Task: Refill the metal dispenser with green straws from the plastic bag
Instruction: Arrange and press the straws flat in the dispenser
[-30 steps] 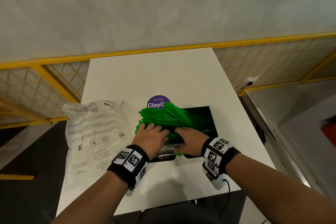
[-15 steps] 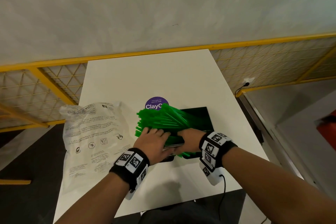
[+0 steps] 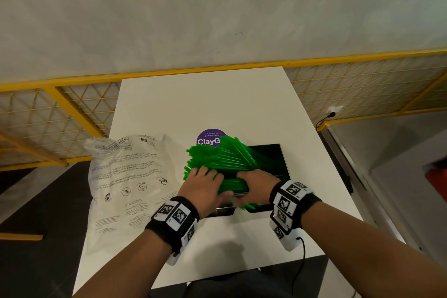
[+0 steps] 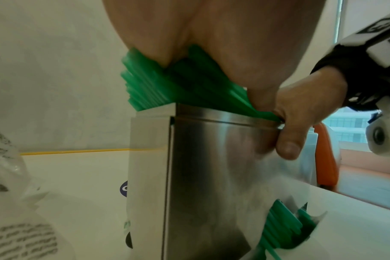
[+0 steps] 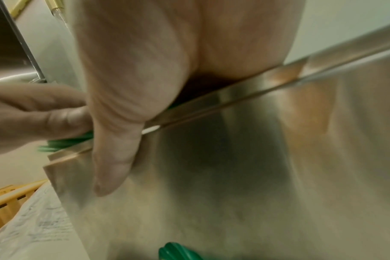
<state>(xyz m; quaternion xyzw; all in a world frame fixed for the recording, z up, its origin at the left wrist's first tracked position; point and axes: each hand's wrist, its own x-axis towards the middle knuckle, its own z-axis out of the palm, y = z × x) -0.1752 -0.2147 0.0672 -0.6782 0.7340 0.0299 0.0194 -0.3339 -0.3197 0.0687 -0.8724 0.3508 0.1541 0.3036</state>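
A thick bundle of green straws (image 3: 222, 157) lies fanned across the open top of the metal dispenser (image 3: 273, 159), its left ends sticking out past the box. My left hand (image 3: 203, 186) lies on the bundle's near left part, fingers spread, pressing down. My right hand (image 3: 256, 181) covers the near right part. In the left wrist view the right thumb (image 4: 287, 140) runs down the steel front (image 4: 211, 176). More straws (image 4: 283, 228) show in the bottom slot. The clear printed plastic bag (image 3: 130, 176) lies flat to the left.
The white table (image 3: 205, 104) carries a round purple sticker (image 3: 208, 138) behind the straws. A yellow mesh railing (image 3: 72, 113) runs behind and beside the table. A cable (image 3: 300, 264) hangs from my right wristband over the near edge.
Both hands stay on the straw bundle; the left hand has edged slightly closer to the right one. The bundle and the bag lie about where they were.
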